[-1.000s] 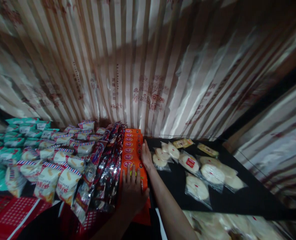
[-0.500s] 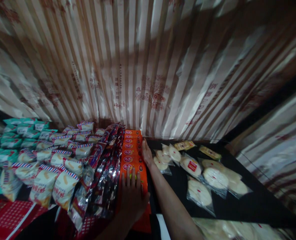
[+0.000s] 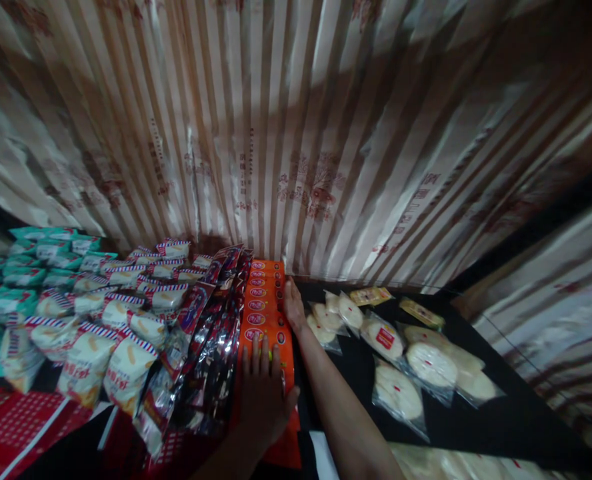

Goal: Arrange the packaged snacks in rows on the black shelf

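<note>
We had our left hand (image 3: pixel 263 393) flat, fingers spread, on the near end of the long row of orange foil packets (image 3: pixel 265 313) running away from us, our right hand (image 3: pixel 293 307) open along its far right edge, neither gripping.

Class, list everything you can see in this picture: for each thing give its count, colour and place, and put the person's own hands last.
orange packets: one row, count unclear, orange, centre, under both hands
dark foil packets: one leaning row, count unclear, dark red and silver, left of the orange packets
red-white-blue striped packets: many, white with striped tops, further left
teal packets: many, teal, far left
clear bags of round pale cakes: several, pale, on the black table
small yellow packets: about three, yellow, back of the table
black table: one, black, right
striped curtain: one, cream and brown, behind everything
left hand: flat on the near orange packets
right hand: edge against the row's right side
</note>
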### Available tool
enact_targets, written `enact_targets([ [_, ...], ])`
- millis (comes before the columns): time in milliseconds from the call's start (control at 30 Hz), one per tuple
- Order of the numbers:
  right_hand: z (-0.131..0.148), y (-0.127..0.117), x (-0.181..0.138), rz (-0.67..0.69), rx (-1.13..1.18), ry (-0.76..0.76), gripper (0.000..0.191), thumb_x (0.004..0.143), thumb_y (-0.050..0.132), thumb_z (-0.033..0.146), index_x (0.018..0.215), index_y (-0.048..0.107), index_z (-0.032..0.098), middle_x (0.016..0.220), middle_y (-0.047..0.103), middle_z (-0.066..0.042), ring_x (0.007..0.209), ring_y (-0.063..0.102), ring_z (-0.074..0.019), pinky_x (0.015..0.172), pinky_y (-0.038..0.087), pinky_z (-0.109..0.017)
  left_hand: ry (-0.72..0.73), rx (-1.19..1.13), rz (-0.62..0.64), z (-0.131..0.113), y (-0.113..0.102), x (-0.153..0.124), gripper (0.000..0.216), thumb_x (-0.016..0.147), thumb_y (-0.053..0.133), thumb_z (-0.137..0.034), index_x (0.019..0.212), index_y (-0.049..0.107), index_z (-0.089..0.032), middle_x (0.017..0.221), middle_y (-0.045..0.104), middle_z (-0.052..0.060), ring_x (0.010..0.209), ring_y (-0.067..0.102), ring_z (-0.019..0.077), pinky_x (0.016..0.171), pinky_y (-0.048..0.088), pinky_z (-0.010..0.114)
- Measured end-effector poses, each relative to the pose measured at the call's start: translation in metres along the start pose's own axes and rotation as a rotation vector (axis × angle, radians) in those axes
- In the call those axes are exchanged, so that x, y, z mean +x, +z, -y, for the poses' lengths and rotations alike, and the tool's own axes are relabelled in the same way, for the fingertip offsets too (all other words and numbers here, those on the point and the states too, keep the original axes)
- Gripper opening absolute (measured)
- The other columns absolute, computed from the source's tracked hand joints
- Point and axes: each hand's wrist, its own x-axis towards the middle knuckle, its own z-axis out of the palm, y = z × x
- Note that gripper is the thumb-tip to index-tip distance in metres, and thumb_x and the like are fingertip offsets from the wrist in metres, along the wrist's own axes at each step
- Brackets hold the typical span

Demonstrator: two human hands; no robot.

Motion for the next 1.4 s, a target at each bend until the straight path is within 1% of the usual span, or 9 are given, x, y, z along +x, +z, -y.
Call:
enact_targets([
  [133,0.017,-0.013,-0.023,-0.041,-0.001,-0.052,0.072,0.087,0.019,0.061,0.135,0.040,0.011,0.140,0.041,-0.013,0.132,0.031,-0.0222,0.111,0.020,-0.041,-0.017,-0.018,0.034,-0.002,-0.004,0.002,0.065,0.076,0.054,-0.046,0.129,0.044,-0.012,0.137,0.043,0.017,0.131,0.031,0.0340,0.103,0.028,0.053],
  [267,0.026,-0.032,-0.071,-0.046,0.033,-0.051,0.065,0.088,0.023,0.058,0.126,0.051,0.014,0.131,0.051,-0.013,0.125,0.043,-0.0221,0.108,0.028,-0.041,-0.015,-0.033,0.034,-0.003,-0.009,0.002,0.059,0.079,0.052,-0.039,0.129,0.044,-0.010,0.137,0.043,0.017,0.130,0.033,0.0309,0.105,0.028,0.050],
  [500,0.012,-0.062,-0.183,-0.056,0.226,0.031,0.053,0.087,0.033,0.055,0.116,0.059,0.019,0.129,0.053,-0.011,0.117,0.051,-0.0223,0.096,0.044,-0.040,-0.017,-0.084,0.007,-0.006,-0.012,0.002,0.057,0.082,0.045,-0.031,0.135,0.037,-0.012,0.138,0.043,0.015,0.130,0.034,0.0300,0.104,0.029,0.051],
  [600,0.007,-0.076,-0.222,-0.093,0.150,0.048,0.048,0.086,0.038,0.054,0.112,0.062,0.022,0.123,0.058,-0.010,0.115,0.052,-0.0234,0.097,0.044,-0.043,-0.038,-0.085,0.014,-0.006,-0.016,0.000,0.052,0.084,0.044,-0.032,0.132,0.042,-0.012,0.140,0.040,0.014,0.132,0.031,0.0299,0.106,0.027,0.051],
  [700,0.001,-0.089,-0.247,-0.115,0.057,0.028,0.044,0.084,0.042,0.052,0.109,0.064,0.023,0.120,0.061,-0.009,0.115,0.053,-0.0242,0.100,0.040,-0.045,0.024,-0.092,0.022,-0.008,-0.025,-0.010,0.049,0.084,0.044,-0.032,0.130,0.045,-0.015,0.143,0.037,0.013,0.134,0.026,0.0292,0.108,0.024,0.050],
  [833,-0.003,-0.090,-0.260,-0.075,0.016,0.058,0.046,0.081,0.046,0.052,0.109,0.064,0.022,0.121,0.060,-0.010,0.115,0.053,-0.0250,0.102,0.037,-0.046,0.120,-0.140,0.036,-0.019,-0.035,-0.032,0.047,0.083,0.047,-0.034,0.126,0.049,-0.016,0.144,0.035,0.013,0.136,0.023,0.0299,0.108,0.025,0.050],
  [1100,0.010,-0.068,-0.252,0.068,0.183,0.181,0.063,0.076,0.044,0.060,0.119,0.058,0.016,0.125,0.058,-0.012,0.118,0.051,-0.0251,0.104,0.036,-0.043,0.069,-0.209,0.069,-0.036,-0.052,-0.072,0.044,0.085,0.038,-0.020,0.128,0.048,-0.013,0.142,0.038,0.012,0.136,0.025,0.0251,0.106,0.034,0.043],
  [1267,0.014,-0.069,-0.272,0.008,0.194,0.137,0.059,0.075,0.046,0.059,0.114,0.060,0.017,0.124,0.059,-0.012,0.117,0.051,-0.0255,0.104,0.034,-0.042,0.126,-0.265,0.086,-0.028,-0.071,-0.103,0.048,0.083,0.040,-0.017,0.130,0.045,-0.010,0.142,0.039,0.012,0.137,0.021,0.0230,0.109,0.032,0.039],
  [1400,0.012,-0.079,-0.294,-0.049,0.215,0.112,0.055,0.077,0.047,0.058,0.112,0.062,0.018,0.121,0.061,-0.011,0.114,0.053,-0.0260,0.102,0.036,-0.043,0.172,-0.350,0.104,-0.029,-0.082,-0.121,0.042,0.081,0.042,-0.017,0.122,0.051,-0.011,0.139,0.042,0.012,0.136,0.023,0.0230,0.110,0.031,0.038],
])
